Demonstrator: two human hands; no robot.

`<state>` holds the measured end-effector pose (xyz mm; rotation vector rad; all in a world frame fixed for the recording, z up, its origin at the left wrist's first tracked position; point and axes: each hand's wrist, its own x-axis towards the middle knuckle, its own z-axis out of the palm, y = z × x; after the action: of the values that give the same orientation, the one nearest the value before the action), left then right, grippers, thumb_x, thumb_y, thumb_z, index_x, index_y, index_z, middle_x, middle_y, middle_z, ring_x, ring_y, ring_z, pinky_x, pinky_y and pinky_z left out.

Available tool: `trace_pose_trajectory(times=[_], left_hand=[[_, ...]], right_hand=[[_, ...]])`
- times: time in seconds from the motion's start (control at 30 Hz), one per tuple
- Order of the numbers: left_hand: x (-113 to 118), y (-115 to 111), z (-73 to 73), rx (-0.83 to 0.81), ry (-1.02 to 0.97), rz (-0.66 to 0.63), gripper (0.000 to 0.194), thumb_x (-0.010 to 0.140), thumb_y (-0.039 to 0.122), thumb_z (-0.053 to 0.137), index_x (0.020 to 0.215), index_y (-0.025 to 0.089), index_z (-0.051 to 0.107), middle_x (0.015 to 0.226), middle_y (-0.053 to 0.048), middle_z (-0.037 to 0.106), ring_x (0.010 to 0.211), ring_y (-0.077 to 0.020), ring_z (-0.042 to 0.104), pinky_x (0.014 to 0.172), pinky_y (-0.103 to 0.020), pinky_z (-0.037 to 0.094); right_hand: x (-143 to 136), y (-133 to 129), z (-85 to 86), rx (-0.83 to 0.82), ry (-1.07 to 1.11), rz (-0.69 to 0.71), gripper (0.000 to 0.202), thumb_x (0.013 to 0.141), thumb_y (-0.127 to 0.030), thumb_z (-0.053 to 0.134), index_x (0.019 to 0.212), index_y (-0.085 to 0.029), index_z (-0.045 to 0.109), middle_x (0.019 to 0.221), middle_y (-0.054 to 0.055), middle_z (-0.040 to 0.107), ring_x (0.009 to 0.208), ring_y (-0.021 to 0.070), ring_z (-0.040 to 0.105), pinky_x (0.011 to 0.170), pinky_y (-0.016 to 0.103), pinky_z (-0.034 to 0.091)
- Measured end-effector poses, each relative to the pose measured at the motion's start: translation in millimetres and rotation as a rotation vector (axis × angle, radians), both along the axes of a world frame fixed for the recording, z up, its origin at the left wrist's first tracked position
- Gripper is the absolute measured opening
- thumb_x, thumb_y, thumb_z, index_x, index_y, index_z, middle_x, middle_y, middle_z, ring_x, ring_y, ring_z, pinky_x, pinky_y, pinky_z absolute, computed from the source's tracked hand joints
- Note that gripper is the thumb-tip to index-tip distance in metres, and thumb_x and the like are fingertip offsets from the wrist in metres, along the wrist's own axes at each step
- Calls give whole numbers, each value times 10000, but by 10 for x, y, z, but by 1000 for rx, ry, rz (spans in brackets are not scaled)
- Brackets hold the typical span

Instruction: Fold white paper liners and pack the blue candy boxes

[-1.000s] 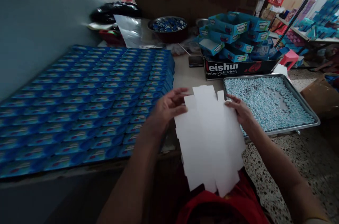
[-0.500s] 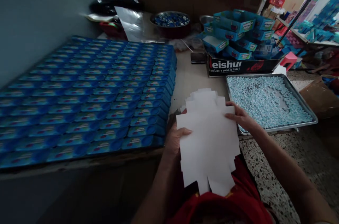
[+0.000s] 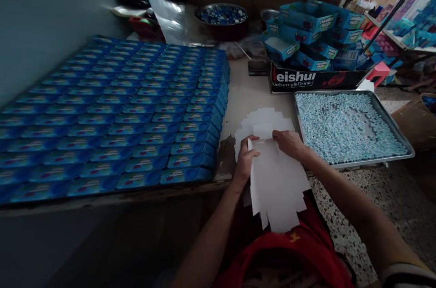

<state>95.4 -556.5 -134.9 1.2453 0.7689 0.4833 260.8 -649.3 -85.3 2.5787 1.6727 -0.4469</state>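
Both hands are on a white die-cut cardboard blank point(image 3: 277, 188), its lower end hanging past the table edge over my lap. At its left edge my left hand point(image 3: 245, 158) is closed, thumb and fingers pinching a raised flap. The fingers of my right hand point(image 3: 289, 143) are pressed together on the upper flap, where a fold line shows. Beneath, more white blanks point(image 3: 250, 121) lie in a stack on the table. Rows of filled blue packs point(image 3: 143, 120) stand close by on the left.
A metal tray point(image 3: 373, 161) of small pale-blue pieces sits to the right. Behind it a black carton point(image 3: 306, 81) holds several folded blue boxes point(image 3: 308, 17). A phone point(image 3: 258, 68) lies beside the carton, and a bowl of blue wrapped pieces point(image 3: 223, 15) stands at the back.
Both hands have moved inward and upward along the blank, from its sides to its upper flap. The left side and upper flap are now bent up. The view has shifted slightly.
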Motion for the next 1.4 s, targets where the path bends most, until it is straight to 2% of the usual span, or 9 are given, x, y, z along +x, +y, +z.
trace_pose_trajectory(times=[0.2, 0.33, 0.5, 0.7, 0.87, 0.97, 1.03, 1.23, 1.4], left_hand=[[68, -144, -28, 141, -12, 9, 395, 752, 322, 571, 1129, 239, 489, 1118, -54, 614, 987, -230, 636, 864, -358, 530], [172, -223, -81, 316, 18, 228, 429, 856, 427, 633, 1213, 244, 481, 1130, -53, 573, 1052, -211, 583, 995, -352, 470], [241, -205, -69, 334, 65, 289, 283, 954, 497, 518, 889, 225, 564, 963, -32, 636, 991, -198, 584, 932, -309, 448], [272, -120, 49, 350, 122, 220, 218, 888, 441, 610, 849, 227, 602, 835, 8, 657, 840, -174, 605, 825, -290, 442], [257, 62, 99, 236, 203, 91, 199, 745, 285, 701, 932, 219, 685, 914, -10, 719, 896, -195, 654, 863, -312, 481], [234, 131, 109, 239, 275, 10, 207, 680, 185, 692, 884, 218, 700, 932, -13, 730, 905, -206, 661, 862, -325, 497], [232, 139, 102, 294, 300, 9, 224, 650, 127, 681, 853, 221, 672, 916, -15, 733, 913, -215, 674, 883, -339, 500], [315, 57, 49, 469, 336, 25, 376, 636, 32, 635, 947, 244, 617, 894, -30, 738, 886, -245, 682, 853, -369, 497], [338, -65, -47, 253, 157, 237, 371, 630, 56, 595, 960, 224, 574, 985, -34, 680, 980, -216, 654, 943, -361, 504]], right_hand=[[-37, -245, -189, 147, 66, 2, 279, 1095, -303, 359, 1083, -196, 616, 1085, 100, 744, 933, 204, 697, 774, 288, 403], [-36, -306, -313, 282, 161, -89, 210, 1034, -209, 357, 1127, -169, 541, 956, 98, 720, 905, 226, 690, 790, 302, 421], [-43, -362, -350, 408, 170, -109, 386, 928, -199, 391, 1305, -118, 422, 903, 94, 705, 813, 258, 693, 760, 333, 450], [-74, -266, -81, 215, 73, 117, 553, 976, -196, 382, 1515, -75, 349, 993, 127, 763, 903, 255, 712, 863, 354, 474], [145, -115, 130, 29, 170, 107, 465, 1063, -271, 374, 1466, -126, 555, 1238, 159, 752, 1093, 265, 713, 949, 356, 476], [340, -4, 235, -72, 368, 224, 425, 1043, -228, 448, 1417, -173, 642, 1337, 113, 726, 1190, 231, 684, 989, 310, 477], [398, 81, 280, -125, 419, 311, 395, 1036, -217, 465, 1352, -205, 702, 1354, 89, 720, 1208, 219, 673, 994, 299, 479], [166, 408, 291, -196, 69, 399, 355, 967, -407, 627, 1202, -194, 788, 1139, 137, 780, 1116, 299, 709, 913, 348, 494], [-73, 567, 186, -243, -114, 460, 306, 964, -246, 572, 1185, -132, 750, 1071, 178, 779, 987, 278, 736, 829, 342, 498]])
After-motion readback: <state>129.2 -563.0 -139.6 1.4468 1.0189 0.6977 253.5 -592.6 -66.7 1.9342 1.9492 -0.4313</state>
